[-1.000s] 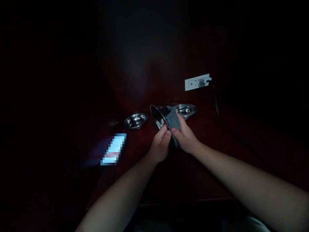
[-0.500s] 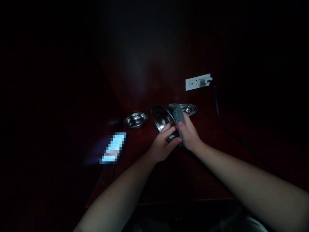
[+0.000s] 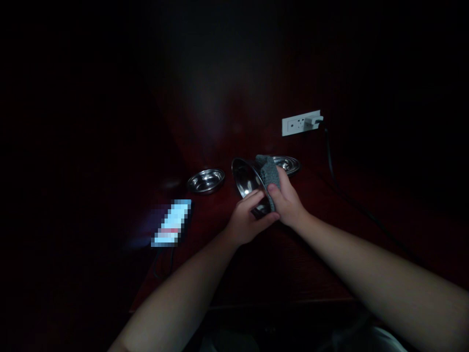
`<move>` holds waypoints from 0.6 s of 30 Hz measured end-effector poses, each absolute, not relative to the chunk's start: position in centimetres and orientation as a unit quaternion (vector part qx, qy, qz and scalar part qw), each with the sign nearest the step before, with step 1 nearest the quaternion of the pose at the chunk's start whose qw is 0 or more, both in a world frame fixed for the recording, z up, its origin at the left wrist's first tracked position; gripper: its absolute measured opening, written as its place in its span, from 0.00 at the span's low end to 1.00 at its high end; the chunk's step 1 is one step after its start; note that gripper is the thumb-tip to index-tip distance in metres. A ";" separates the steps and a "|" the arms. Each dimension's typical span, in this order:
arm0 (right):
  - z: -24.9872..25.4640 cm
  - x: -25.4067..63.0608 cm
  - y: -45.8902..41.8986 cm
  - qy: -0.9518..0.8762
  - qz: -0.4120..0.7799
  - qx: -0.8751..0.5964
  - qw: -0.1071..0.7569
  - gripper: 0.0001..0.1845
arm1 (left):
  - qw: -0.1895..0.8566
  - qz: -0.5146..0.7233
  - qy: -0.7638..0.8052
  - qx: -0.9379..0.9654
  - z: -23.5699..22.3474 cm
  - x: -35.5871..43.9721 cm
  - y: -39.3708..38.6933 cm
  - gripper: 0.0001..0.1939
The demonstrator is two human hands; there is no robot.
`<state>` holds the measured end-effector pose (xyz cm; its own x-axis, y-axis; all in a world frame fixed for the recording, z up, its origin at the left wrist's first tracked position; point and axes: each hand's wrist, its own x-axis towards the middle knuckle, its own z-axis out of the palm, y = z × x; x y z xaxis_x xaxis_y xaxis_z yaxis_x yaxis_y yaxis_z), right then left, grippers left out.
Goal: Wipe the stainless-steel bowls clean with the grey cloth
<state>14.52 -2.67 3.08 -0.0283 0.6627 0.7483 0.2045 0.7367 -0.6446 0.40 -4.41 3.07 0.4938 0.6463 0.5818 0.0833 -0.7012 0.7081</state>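
Silver bowl (image 3: 245,177), glossy, tilted, left fingers (image 3: 252,199) pinching it, right fingers (image 3: 274,192) gripping grey, perhaps knitted cloth (image 3: 270,172)

The bare left forearm (image 3: 183,288) and right forearm (image 3: 359,264) slant inward from the lower corners, bringing both hands close together. The left hand (image 3: 245,222) is in a gripping pose, its thumb spread from the fingers (image 3: 254,198), the tip beside the right palm. The right hand (image 3: 289,200) curls, its thumb (image 3: 275,192) pointing forward and leftward.
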 end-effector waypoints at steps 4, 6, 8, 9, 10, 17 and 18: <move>3.3 14.5 -2.8 -0.699 0.177 -0.313 0.618 0.31 | 0.336 0.462 0.226 0.789 2.6 0.4 -4.4 0.22; 3.4 14.5 -2.9 -0.701 0.171 -0.315 0.617 0.31 | 0.353 0.465 0.223 0.781 2.5 0.4 -4.5 0.22; 3.4 14.5 -2.9 -0.702 0.165 -0.316 0.616 0.32 | 0.367 0.464 0.228 0.773 2.6 0.5 -4.6 0.20; 3.4 14.5 -2.9 -0.703 0.164 -0.318 0.615 0.32 | 0.372 0.464 0.233 0.769 2.6 0.5 -4.7 0.18; 3.4 14.5 -2.9 -0.703 0.163 -0.320 0.613 0.32 | 0.375 0.464 0.239 0.766 2.7 0.6 -4.8 0.17; 3.2 14.5 -2.6 -0.709 0.162 -0.331 0.601 0.33 | 0.391 0.478 0.260 0.742 3.0 0.7 -5.0 0.17; 3.2 14.5 -2.6 -0.709 0.162 -0.333 0.600 0.33 | 0.395 0.478 0.261 0.740 3.0 0.8 -4.9 0.17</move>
